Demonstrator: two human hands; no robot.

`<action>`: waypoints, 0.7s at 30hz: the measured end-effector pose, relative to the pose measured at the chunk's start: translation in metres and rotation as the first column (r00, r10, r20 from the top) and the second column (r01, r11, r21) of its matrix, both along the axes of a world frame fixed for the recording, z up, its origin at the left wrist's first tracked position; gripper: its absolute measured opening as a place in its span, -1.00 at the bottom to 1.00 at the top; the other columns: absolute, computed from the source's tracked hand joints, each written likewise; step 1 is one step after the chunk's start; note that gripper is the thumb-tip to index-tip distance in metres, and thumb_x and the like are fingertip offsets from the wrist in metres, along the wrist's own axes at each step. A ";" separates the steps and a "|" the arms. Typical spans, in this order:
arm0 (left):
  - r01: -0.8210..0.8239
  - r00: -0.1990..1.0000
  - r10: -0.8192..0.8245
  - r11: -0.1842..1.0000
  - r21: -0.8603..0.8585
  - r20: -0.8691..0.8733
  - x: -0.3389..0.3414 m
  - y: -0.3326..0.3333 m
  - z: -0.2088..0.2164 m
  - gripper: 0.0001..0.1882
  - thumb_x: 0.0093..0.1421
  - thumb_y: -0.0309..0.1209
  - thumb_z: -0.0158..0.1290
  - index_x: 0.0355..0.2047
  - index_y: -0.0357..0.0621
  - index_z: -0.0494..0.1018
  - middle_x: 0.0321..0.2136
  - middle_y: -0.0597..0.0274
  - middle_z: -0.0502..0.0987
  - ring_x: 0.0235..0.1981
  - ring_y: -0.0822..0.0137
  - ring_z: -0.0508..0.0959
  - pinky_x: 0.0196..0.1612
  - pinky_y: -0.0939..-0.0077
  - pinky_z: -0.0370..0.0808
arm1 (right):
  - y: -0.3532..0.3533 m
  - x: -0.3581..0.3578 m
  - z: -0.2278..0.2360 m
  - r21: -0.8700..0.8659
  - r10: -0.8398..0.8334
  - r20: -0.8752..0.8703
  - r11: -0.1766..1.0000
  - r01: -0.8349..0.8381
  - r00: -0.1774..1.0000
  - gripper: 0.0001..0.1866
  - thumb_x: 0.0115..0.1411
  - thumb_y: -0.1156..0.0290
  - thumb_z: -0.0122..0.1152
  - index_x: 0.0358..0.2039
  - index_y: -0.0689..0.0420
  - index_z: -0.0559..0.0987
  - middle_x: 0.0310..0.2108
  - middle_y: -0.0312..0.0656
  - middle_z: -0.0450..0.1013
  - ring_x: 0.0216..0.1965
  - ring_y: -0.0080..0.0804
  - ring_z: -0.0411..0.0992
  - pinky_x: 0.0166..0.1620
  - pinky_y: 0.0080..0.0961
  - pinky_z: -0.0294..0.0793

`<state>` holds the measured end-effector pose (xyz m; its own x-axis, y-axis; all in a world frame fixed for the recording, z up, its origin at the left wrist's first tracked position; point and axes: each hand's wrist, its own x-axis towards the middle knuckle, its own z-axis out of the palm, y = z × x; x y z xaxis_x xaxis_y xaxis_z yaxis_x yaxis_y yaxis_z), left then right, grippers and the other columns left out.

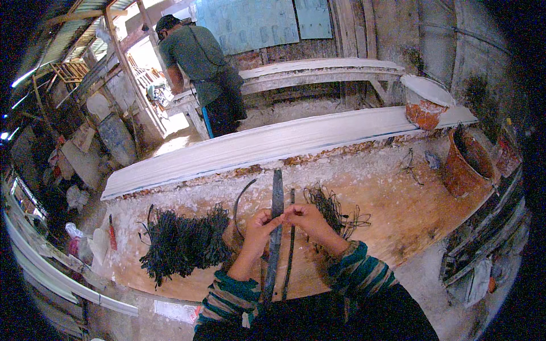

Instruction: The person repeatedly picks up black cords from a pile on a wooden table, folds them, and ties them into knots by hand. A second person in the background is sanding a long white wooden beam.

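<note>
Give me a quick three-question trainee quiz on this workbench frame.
1. True or false: both hands, left hand and right hand, meet at the long dark strip.
2. The big pile of dark wire ties lies on which side of the hands? A) person's left B) person's right C) behind the white moulding
3. What stands at the right end of the moulding?

Key
1. True: the fingers of both pinch at the strip, which runs away from the person across the bench.
2. A
3. A white-coated reddish bucket.
</note>
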<state>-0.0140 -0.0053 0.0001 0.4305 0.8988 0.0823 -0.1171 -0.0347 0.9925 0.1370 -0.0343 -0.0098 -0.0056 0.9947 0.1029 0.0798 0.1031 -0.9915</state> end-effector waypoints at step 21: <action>0.014 0.998 -0.013 1.000 0.017 -0.067 0.001 -0.010 -0.003 -0.90 0.07 -0.44 -0.06 -0.42 -0.20 0.38 -0.57 0.42 0.36 -0.53 0.61 0.32 -0.46 0.74 0.27 | -0.012 -0.009 0.012 0.246 -0.220 0.308 0.958 0.146 0.926 -0.84 -0.15 0.33 0.15 -0.63 0.14 0.42 -0.69 -0.22 0.33 -0.64 -0.43 0.31 -0.54 -0.51 0.29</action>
<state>-0.0134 -0.0153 -0.0025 0.4475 0.8917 0.0687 -0.0508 -0.0514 0.9974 0.1276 -0.0459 0.0018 0.1044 0.9354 0.3380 0.4351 0.2626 -0.8612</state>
